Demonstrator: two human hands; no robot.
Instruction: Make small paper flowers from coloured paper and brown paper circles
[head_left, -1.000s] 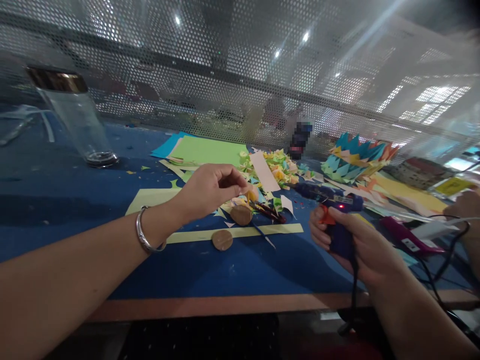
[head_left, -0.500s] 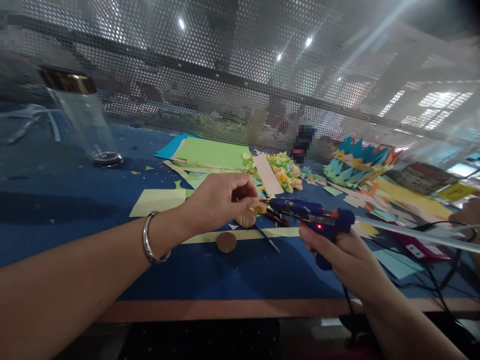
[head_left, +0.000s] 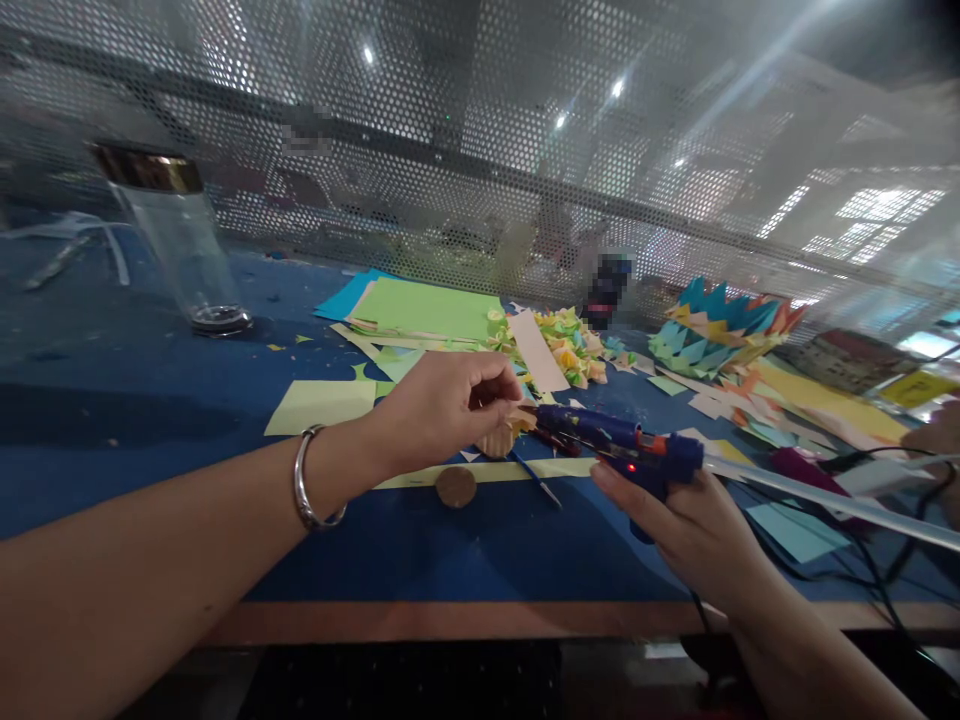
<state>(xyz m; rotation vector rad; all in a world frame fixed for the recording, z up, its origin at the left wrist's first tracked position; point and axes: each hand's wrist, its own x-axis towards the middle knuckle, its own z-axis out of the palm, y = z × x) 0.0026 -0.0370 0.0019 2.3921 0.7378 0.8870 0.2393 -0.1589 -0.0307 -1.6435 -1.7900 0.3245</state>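
My right hand (head_left: 686, 515) is wrapped round the handle of a blue glue gun (head_left: 607, 430), its red light lit and a long clear glue stick (head_left: 832, 500) running out of its back. The gun's nozzle points left and meets a small pale-orange paper piece (head_left: 523, 415), pinched between the thumb and fingertips of my left hand (head_left: 454, 405). Just under those fingers sits a small ribbed wooden-looking object (head_left: 496, 440), partly covered. Nearer to me lie a brown round disc (head_left: 456, 487), a pale yellow paper strip (head_left: 420, 476) and a thin blue-handled tool (head_left: 536, 478).
Folded paper pieces (head_left: 574, 350) are heaped behind my hands, beside green paper sheets (head_left: 427, 305). A glass bottle (head_left: 184, 250) stands at left, a layered paper crown shape (head_left: 720, 325) at right. Black cables (head_left: 870, 570) trail at right, near another person's hand (head_left: 934, 440). A perforated metal screen (head_left: 450, 170) borders the back.
The glue gun has tilted a little, its rear end dropping lower, while its nozzle stays at the paper piece. My left hand keeps its pinch almost in place.
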